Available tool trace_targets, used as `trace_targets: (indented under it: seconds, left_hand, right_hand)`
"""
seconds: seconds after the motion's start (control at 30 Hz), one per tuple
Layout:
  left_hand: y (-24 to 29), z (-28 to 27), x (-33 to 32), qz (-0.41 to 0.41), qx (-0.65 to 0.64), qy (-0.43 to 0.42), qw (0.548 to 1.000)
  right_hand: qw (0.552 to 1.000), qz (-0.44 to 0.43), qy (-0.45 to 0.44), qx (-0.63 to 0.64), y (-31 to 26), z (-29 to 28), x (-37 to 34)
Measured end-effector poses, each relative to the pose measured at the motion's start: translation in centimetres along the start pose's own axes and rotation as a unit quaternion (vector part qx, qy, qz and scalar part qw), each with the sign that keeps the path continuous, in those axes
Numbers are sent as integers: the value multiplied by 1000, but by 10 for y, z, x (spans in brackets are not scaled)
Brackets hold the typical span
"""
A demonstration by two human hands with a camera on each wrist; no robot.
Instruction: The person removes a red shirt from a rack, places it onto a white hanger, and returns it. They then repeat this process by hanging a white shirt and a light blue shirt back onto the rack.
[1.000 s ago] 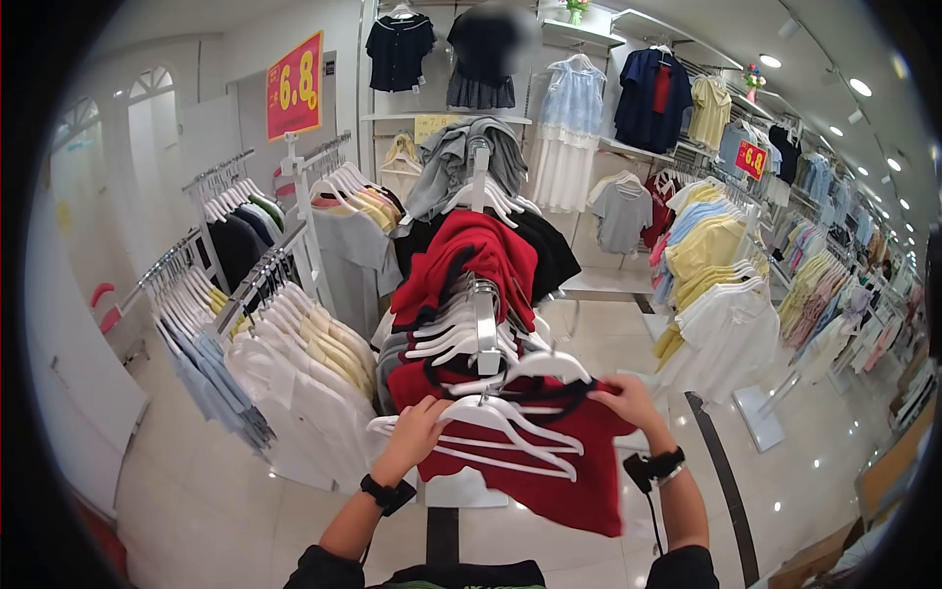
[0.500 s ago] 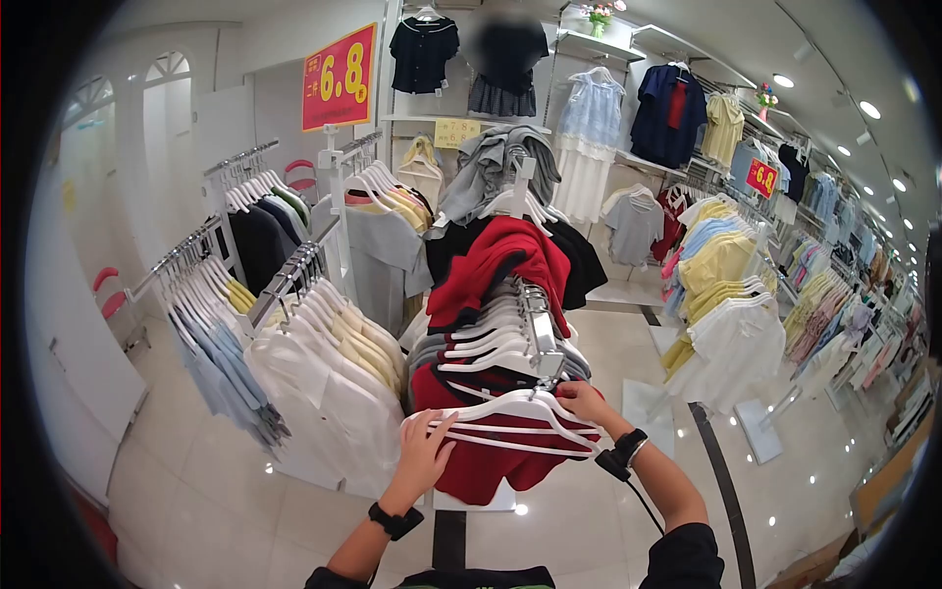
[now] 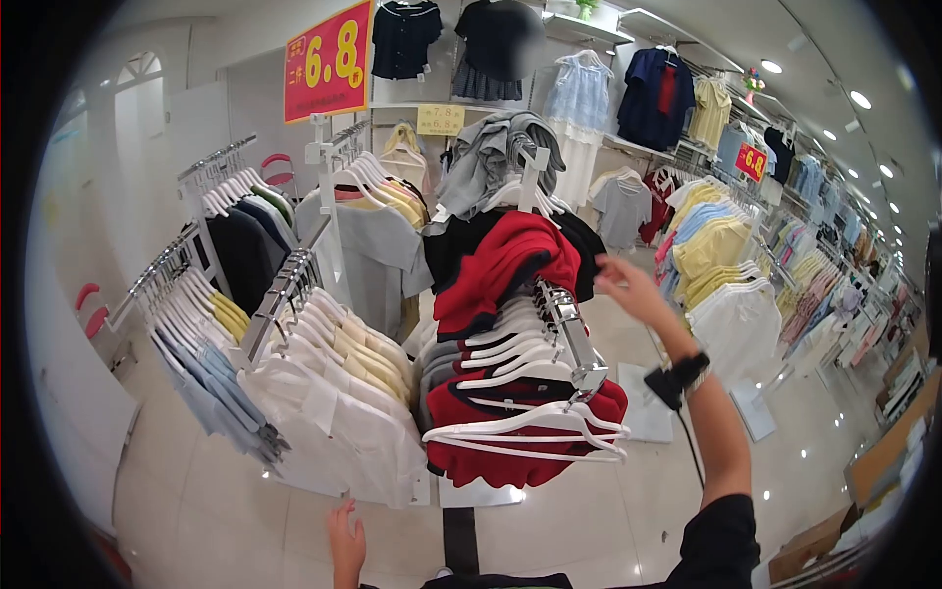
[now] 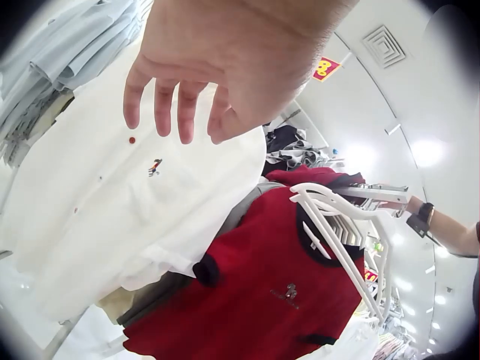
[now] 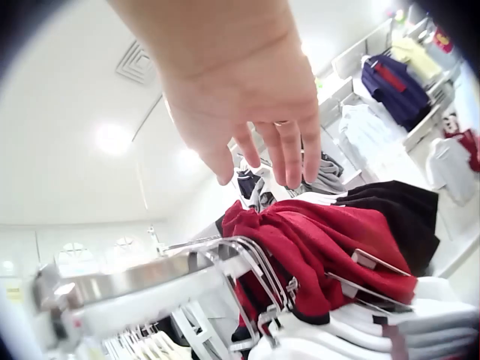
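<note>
My right hand point(image 3: 633, 290) reaches out empty beside a heap of red knit tops point(image 3: 520, 260) draped over the middle rack; in the right wrist view its fingers hang loosely above the red cloth point(image 5: 330, 244). Low at the front, my left hand point(image 3: 345, 545) is empty with its fingers extended, in front of the white shirts point(image 4: 97, 187). A red top with dark trim point(image 4: 255, 277) hangs at the rack's near end. Bare white hangers point(image 3: 520, 427) hang just in front of it.
The middle rack's metal rail point(image 3: 579, 344) juts toward me, with several filled hangers along it. White and pale yellow shirts point(image 3: 324, 393) crowd a rack at left. Another rack of yellow and white clothes point(image 3: 726, 304) stands right. A red price sign point(image 3: 329, 64) rises behind.
Both hands have let go of the red top and hangers, which now hang at the rail's end. My right hand has moved forward to the red heap; my left has dropped back toward my body.
</note>
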State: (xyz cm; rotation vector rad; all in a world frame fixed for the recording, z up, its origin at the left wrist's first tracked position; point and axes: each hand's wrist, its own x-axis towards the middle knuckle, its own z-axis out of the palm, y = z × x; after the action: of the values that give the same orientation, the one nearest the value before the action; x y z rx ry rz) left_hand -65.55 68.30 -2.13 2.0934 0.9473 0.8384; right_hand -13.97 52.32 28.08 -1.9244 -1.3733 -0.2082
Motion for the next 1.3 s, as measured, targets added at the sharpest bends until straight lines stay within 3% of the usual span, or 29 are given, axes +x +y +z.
trace_targets:
  seconds: [0.07,0.1,0.2,0.27,0.3,0.33,0.4,0.47,0.53,0.6,0.67,0.77,0.93,1.0,1.07,1.13,1.2,1.23,1.27,1.3]
  left_hand:
    - [1,5,1,8,-4,-5,1000]
    - [3,8,3,3,-13,-19,1000]
    - [7,14,9,11,-10,-10,1000]
    - [-1,16,7,22,2,11,1000]
    - [-9,16,2,52,48,15,997]
    - [-15,16,-2,81,96,20,992]
    - [-19,12,-9,47,73,-2,996]
    - [-16,7,-12,11,51,-28,998]
    - [-9,4,-17,-39,22,-40,998]
    - [-9,10,-16,-27,32,-37,998]
    - [-7,12,-10,-8,42,-30,999]
    - [9,15,-3,-44,-1,-29,999]
    - [15,16,-9,-69,13,-44,997]
    - [19,14,-10,-75,12,-46,996]
    - [20,14,-12,-80,8,-47,996]
    - [18,16,-13,-103,-16,-57,993]
    - [16,15,-13,-104,-18,-58,993]
    - [15,14,-12,-108,-19,-60,992]
    - [14,14,-11,-108,-19,-59,992]
    - [12,18,-4,-86,-7,-49,995]
  right_hand:
    - [993,100,-53,-16,-1,2,45]
    - [993,102,-54,-16,2,7,62]
    - [988,78,-98,-95,30,31,110]
    - [974,-46,-222,-5,60,44,134]
    - [973,79,-218,24,49,47,134]
    - [973,77,-219,23,48,44,138]
    - [964,-49,-223,-134,44,43,148]
    - [978,-62,-184,-78,26,46,137]
    - [972,-29,-129,-197,11,49,124]
    - [972,-75,-93,-203,5,50,116]
    - [989,-64,-6,-132,5,46,119]
    - [992,-51,93,-62,15,36,141]
    - [954,-1,299,-34,16,34,167]
    - [965,34,262,-10,19,46,165]
    - [978,117,168,-39,19,50,161]
    - [975,126,178,-33,33,49,171]
    - [955,143,261,-4,50,43,188]
    - [897,214,305,236,34,18,199]
    - [867,212,334,302,10,2,197]
    - [845,136,358,373,27,-16,220]
